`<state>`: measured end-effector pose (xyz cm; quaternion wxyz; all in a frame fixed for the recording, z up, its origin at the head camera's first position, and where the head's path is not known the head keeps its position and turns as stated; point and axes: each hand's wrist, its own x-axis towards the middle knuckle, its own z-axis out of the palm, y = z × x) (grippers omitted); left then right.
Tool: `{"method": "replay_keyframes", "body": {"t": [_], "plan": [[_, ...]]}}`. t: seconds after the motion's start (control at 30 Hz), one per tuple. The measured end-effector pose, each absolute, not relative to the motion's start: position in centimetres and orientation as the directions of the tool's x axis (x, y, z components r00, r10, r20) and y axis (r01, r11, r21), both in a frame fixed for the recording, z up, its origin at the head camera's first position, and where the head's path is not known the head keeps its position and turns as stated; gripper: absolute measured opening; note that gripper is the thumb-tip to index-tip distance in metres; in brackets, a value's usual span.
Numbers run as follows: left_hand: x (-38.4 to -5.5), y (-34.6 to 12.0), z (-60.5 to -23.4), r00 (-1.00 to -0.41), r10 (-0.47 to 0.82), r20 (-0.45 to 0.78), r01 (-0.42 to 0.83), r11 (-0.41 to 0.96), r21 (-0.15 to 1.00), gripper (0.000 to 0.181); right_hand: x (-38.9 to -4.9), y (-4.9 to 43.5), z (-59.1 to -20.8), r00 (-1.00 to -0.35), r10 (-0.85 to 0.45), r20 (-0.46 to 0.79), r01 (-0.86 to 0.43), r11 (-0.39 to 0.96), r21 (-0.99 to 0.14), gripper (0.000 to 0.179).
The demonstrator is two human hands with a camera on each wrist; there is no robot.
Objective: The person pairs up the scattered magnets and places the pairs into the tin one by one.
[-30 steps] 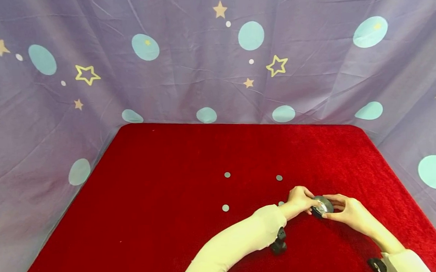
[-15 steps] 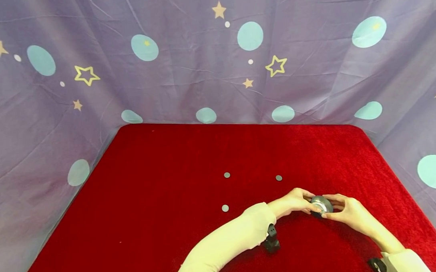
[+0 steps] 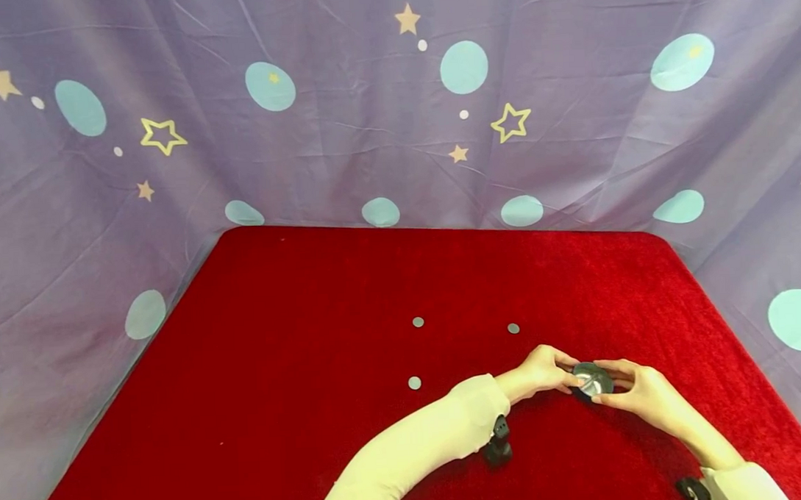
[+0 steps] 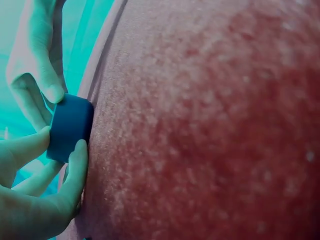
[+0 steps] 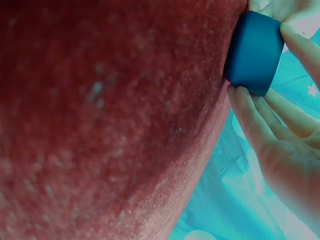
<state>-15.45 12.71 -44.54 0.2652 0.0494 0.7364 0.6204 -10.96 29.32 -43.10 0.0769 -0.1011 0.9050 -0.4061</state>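
Observation:
A small round dark pot-like thing (image 3: 595, 381) with a shiny silver face stands at the right of the red cloth. Its smooth short side wall (image 4: 70, 127) looks dark blue in the left wrist view. My left hand (image 3: 542, 369) holds it from the left, thumb and fingers at its edge. From the right, my right hand (image 3: 644, 392) grips it, fingers behind and thumb in front. In the right wrist view the wall (image 5: 254, 52) sits between the fingertips of both hands. Whether its underside touches the cloth is hard to tell.
The red cloth (image 3: 298, 356) covers a wide table. Several small grey discs lie on it, such as a far disc (image 3: 418, 322), a near disc (image 3: 415, 383) and a right disc (image 3: 513, 328). A purple curtain (image 3: 343, 119) with stars and ovals stands around the sides and back.
My left forearm has shifted left and my left wrist has turned, covering the disc seen beside it before. The round thing has tilted slightly between the hands. My right hand stays nearly still.

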Motion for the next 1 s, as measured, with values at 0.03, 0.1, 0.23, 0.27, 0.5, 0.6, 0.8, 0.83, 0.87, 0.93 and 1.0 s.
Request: {"method": "replay_keyframes", "body": {"t": [0.03,0.1,0.23,0.27,0.5,0.6,0.8,0.83,0.87,0.93,1.0], "plan": [[-15.5,12.7,-44.5,-0.851,0.401,-0.339,-0.272,0.217,0.938,0.024,-11.0,29.3,-43.1,-0.968,-0.245,-0.059,-0.118,0.648,-0.752,0.058],[-15.6,12.7,-44.3,-0.848,0.394,-0.354,-0.29,0.214,0.933,0.023,-11.0,29.4,-43.1,-0.967,-0.247,-0.064,-0.115,0.645,-0.755,0.059],[-15.6,12.7,-44.2,-0.854,0.374,-0.361,-0.292,0.231,0.928,0.023,-11.1,29.4,-43.0,-0.966,-0.251,-0.063,-0.118,0.644,-0.756,0.06],[-15.6,12.7,-44.2,-0.857,0.371,-0.357,-0.285,0.236,0.929,0.023,-11.1,29.4,-43.0,-0.966,-0.252,-0.063,-0.119,0.645,-0.755,0.06],[-15.0,12.1,-44.0,-0.88,0.386,-0.279,-0.134,0.361,0.923,0.024,-11.0,29.2,-42.7,-0.962,-0.27,-0.03,-0.165,0.668,-0.726,0.059],[-14.8,11.4,-43.8,-0.873,0.419,-0.249,-0.072,0.393,0.917,0.024,-11.1,29.1,-42.5,-0.957,-0.29,0.007,-0.216,0.695,-0.686,0.056],[-14.7,9.3,-43.3,-0.842,0.512,-0.173,0.1,0.463,0.881,0.021,-11.2,28.7,-41.7,-0.949,-0.31,0.062,-0.289,0.768,-0.572,0.05],[-14.8,8.9,-43.2,-0.835,0.529,-0.151,0.145,0.477,0.867,0.021,-11.2,28.6,-41.6,-0.946,-0.315,0.072,-0.3,0.778,-0.552,0.049],[-14.8,8.5,-43.1,-0.827,0.546,-0.133,0.185,0.488,0.853,0.021,-11.2,28.5,-41.4,-0.946,-0.315,0.082,-0.308,0.787,-0.534,0.048],[-15.0,7.6,-42.9,-0.81,0.579,-0.096,0.261,0.503,0.824,0.022,-11.2,28.1,-41.1,-0.943,-0.319,0.098,-0.323,0.8,-0.506,0.047],[-15.1,6.6,-42.7,-0.793,0.604,-0.078,0.306,0.505,0.807,0.022,-11.2,27.7,-40.8,-0.94,-0.327,0.101,-0.331,0.798,-0.504,0.047]]}}
